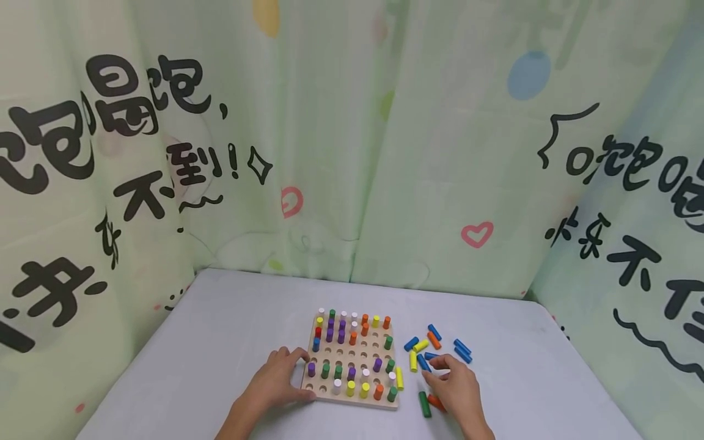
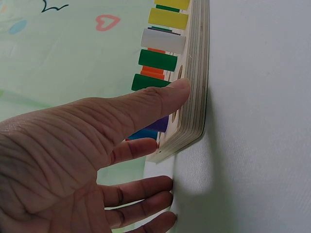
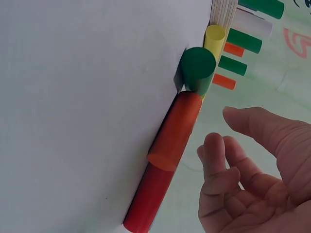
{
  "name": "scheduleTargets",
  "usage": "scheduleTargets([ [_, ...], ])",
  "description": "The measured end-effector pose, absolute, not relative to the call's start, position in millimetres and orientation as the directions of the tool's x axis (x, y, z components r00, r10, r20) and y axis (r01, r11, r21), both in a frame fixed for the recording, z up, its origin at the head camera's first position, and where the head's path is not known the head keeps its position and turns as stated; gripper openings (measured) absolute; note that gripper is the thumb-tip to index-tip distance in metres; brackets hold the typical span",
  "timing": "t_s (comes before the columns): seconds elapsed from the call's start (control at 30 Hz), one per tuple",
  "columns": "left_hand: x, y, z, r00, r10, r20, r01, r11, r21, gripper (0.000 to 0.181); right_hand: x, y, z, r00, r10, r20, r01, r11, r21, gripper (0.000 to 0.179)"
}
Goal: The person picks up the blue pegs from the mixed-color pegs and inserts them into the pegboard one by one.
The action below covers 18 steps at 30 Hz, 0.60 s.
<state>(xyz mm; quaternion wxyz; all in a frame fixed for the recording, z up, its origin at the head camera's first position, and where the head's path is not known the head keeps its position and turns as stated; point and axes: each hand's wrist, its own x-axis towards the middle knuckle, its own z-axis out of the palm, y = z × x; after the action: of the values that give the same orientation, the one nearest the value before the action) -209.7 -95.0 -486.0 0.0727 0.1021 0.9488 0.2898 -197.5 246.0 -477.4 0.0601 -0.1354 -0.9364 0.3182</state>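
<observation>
My left hand (image 1: pixel 278 379) holds the near left corner of a wooden pegboard (image 1: pixel 354 398). In the left wrist view its thumb (image 2: pixel 163 99) lies along the board's front edge, the index fingertip is by the side, and the other fingers are spread beside it. My right hand (image 1: pixel 458 388) hovers right of the board, fingers half bent. A gap shows between its thumb (image 3: pixel 243 120) and fingers, with nothing in it. Close to its fingertips lies a blue peg (image 1: pixel 423 362). A green peg (image 1: pixel 425 404) and an orange peg (image 3: pixel 176 128) lie near the hand.
Coloured pegs stand in the board's far rows and near rows; several middle holes are bare. Loose yellow pegs (image 1: pixel 413 360) and blue pegs (image 1: pixel 462 347) lie scattered to the right. A red peg (image 3: pixel 148 199) lies beyond the orange one. Printed curtains (image 1: pixel 352 153) surround the white table (image 1: pixel 220 330).
</observation>
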Motion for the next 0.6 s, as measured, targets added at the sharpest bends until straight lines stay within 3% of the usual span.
scheduleTargets([
  [0.6, -209.8, -95.4, -485.6, -0.971, 0.224, -0.083, 0.137, 0.807, 0.574, 0.061, -211.9, 250.8, -480.6, -0.966, 0.255, -0.034, 0.238, 0.838, -0.49, 0.025],
])
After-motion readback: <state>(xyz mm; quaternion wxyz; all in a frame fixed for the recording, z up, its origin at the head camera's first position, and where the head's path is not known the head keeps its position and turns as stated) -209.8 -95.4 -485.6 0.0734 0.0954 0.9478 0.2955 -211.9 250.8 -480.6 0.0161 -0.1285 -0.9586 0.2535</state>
